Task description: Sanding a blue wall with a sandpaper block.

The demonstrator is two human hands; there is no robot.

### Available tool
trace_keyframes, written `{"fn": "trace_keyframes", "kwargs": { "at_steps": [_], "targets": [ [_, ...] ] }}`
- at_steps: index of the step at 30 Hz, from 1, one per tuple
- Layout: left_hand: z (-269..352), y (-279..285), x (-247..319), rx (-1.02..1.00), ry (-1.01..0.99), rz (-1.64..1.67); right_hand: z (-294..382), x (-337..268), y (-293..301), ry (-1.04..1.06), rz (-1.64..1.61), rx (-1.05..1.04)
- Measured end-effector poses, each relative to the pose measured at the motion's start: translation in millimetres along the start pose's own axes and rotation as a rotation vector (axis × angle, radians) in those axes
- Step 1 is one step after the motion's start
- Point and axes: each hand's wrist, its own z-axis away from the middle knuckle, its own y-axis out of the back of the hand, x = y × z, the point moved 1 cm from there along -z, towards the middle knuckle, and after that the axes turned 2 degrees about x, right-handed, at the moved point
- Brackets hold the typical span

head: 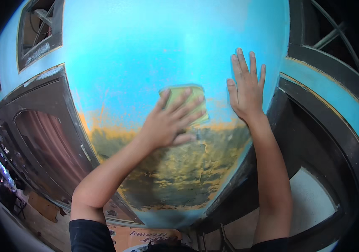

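A blue painted wall (pixel 135 60) fills the middle of the view, its lower part worn to orange and a rough, dark grey-brown surface. My left hand (pixel 176 121), slightly blurred, presses a yellow-green sheet, probably sandpaper (pixel 198 94), against the wall just above the worn patch (pixel 179 176). The fingers lie spread over the sheet. To the right, my right hand (pixel 249 85) rests with its palm on the blue paint, fingers apart and nothing held.
A dark door (pixel 40 94) with a reddish curtain stands left, below a framed opening (pixel 40 28). On the right are a dark doorway (pixel 312 126) and a white panel (pixel 312 195). Printed cardboard (pixel 148 236) lies on the floor below.
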Motion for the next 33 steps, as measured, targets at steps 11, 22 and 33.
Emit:
{"fn": "trace_keyframes", "kwargs": {
  "at_steps": [11,22,33],
  "targets": [
    [17,54,-76,0.08,0.151,-0.097,-49,-59,-10,0.056,0.046,-0.005],
    [73,89,-129,0.014,0.109,-0.179,-78,-168,-21,0.203,-0.04,-0.063],
    [157,92,-138,-0.08,0.028,-0.081,-78,-213,-22,0.175,-0.044,-0.028]
  ]
}}
